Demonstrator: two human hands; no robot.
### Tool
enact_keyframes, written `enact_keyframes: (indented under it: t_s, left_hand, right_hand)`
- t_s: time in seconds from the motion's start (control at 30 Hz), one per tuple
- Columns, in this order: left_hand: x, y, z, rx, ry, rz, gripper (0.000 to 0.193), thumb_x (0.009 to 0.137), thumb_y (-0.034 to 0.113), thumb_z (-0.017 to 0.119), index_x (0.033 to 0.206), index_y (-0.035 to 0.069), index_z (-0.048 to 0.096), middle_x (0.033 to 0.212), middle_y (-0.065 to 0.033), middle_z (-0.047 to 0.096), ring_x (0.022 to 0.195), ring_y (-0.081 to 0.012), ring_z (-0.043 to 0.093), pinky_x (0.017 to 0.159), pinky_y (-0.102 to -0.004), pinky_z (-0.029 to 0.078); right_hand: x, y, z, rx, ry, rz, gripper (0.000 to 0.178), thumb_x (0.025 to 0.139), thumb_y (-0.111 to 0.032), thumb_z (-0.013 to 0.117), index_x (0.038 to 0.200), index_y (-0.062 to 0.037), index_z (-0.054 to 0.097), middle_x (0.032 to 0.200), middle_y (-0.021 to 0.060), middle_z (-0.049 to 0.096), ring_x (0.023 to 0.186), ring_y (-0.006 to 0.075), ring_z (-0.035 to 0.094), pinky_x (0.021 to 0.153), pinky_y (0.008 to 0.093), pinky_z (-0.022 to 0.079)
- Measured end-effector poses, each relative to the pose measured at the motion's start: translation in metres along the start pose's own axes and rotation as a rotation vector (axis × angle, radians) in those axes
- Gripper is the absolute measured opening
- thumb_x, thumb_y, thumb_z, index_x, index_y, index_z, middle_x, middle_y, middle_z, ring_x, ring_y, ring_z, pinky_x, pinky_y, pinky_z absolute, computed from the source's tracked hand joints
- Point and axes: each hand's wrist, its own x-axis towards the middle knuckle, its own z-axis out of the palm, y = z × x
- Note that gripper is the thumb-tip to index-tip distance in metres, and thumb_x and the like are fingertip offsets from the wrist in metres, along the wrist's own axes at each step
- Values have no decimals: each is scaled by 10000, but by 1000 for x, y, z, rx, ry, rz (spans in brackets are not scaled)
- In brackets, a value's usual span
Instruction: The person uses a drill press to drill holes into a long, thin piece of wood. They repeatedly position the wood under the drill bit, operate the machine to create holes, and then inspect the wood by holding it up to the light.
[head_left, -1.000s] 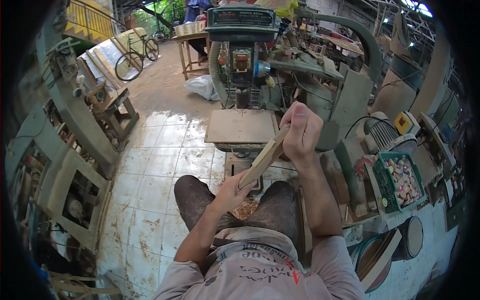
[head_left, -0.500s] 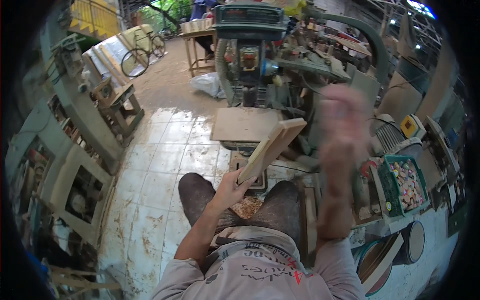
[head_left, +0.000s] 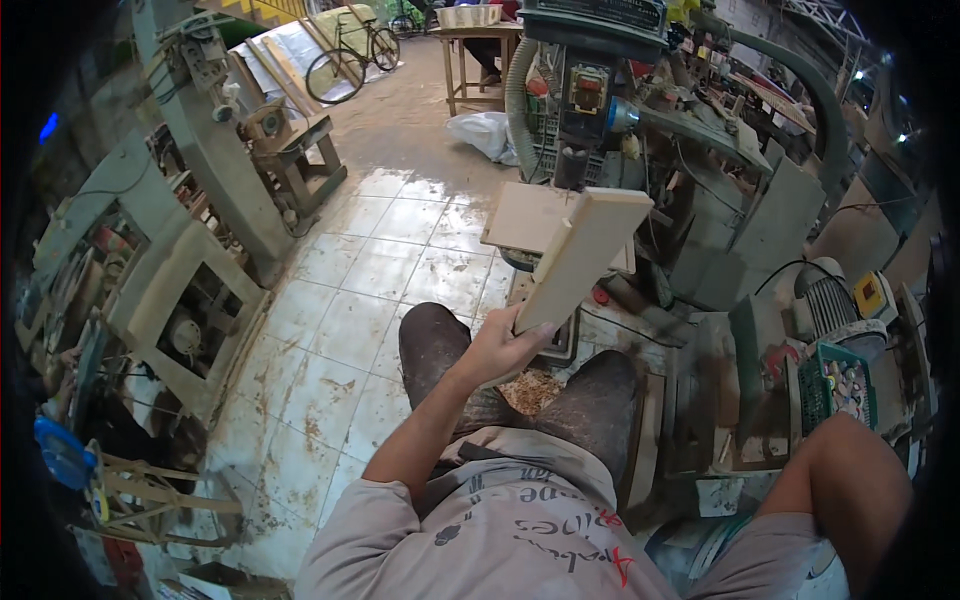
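Note:
My left hand (head_left: pixel 498 350) is closed around the lower end of a pale, flat wooden board (head_left: pixel 588 255). The board tilts up and to the right over my lap, one long narrow edge facing left. On the right, my bent right arm (head_left: pixel 850 465) shows its elbow beside a green plastic basket (head_left: pixel 808 400), but the hand itself is out of the picture. Beyond the held board stands a drill press (head_left: pixel 590 95), with a flat wooden panel (head_left: pixel 512 212) on its table, partly covered by the board.
Small colourful pieces (head_left: pixel 850 385) fill the basket. A motor (head_left: pixel 828 305) sits behind it. Wood shavings (head_left: pixel 530 390) lie between my legs on the tiled floor (head_left: pixel 375 275). At left stand a machine frame (head_left: pixel 185 320) and a small wooden stand (head_left: pixel 300 155). A bicycle (head_left: pixel 352 60) and a table (head_left: pixel 475 35) are farther off.
My right hand, blurred and raised in front at the right, has swung back out of the picture. The view has shifted left. My left hand keeps the board, now showing more of its broad face.

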Motion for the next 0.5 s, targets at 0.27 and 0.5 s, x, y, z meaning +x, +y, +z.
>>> enact_keyframes:
  t_s: [0.27, 0.5]
  left_hand:
    - [-1, -8, -15, -198, 83, 33, 252, 913, 126, 629, 1094, -47, 609, 960, -56, 670, 857, -101, 611, 753, -266, 505]
    - [-3, -12, -30, -465, 72, 87, 267, 905, 141, 642, 1105, -32, 603, 991, -59, 658, 901, -101, 599, 790, -274, 488]
  right_hand:
    - [-19, 27, 52, 33, -47, 302, 268, 904, -342, 557, 1070, -132, 577, 1073, 72, 606, 973, 174, 554, 894, 362, 421]
    - [-19, 22, 58, 45, -51, 348, 310, 887, -333, 567, 1098, -105, 563, 1083, 85, 599, 968, 178, 554, 881, 353, 429]
